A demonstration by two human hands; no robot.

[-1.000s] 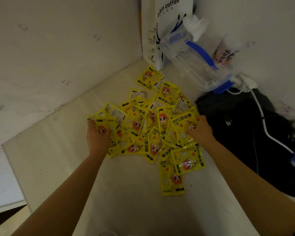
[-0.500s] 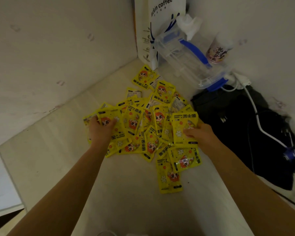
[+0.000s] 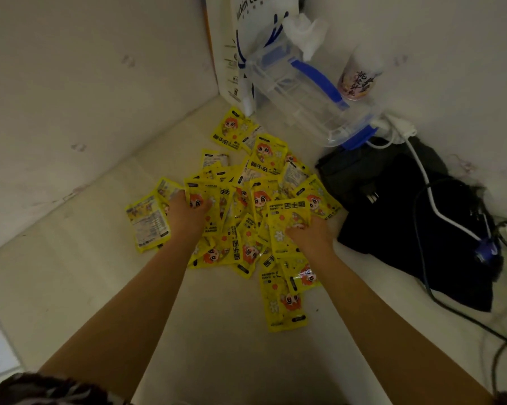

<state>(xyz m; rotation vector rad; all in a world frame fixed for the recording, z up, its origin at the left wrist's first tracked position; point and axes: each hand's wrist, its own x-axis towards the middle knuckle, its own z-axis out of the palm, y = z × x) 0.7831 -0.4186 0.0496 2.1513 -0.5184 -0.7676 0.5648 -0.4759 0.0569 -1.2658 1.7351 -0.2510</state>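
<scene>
Fingers (image 3: 179,200) of my left hand (image 3: 186,219) and right hand (image 3: 310,236) clamp yellow sachets (image 3: 265,159), heaped just before the clear box (image 3: 299,92). Light, slick, floppy, I judge; pinch the flat edges.

Bearing surface: pale wood-grain board (image 3: 100,287), closed off by white walls on the left and far sides.

Centre: a loose heap of yellow hand-warmer sachets (image 3: 265,159), overlapping, most printed side up. One sachet (image 3: 148,223) lies label side up at the heap's left edge. Another sachet (image 3: 284,305) lies nearest, at the heap's near edge.

Far corner: a white coffee-shop paper bag (image 3: 232,68) stands upright. Just right of it, a clear plastic storage box (image 3: 299,97) with blue handle lies tipped over.

Right: black fabric (image 3: 392,229), crumpled, beside the heap. Black cables (image 3: 451,314) trail over the board near it.
</scene>
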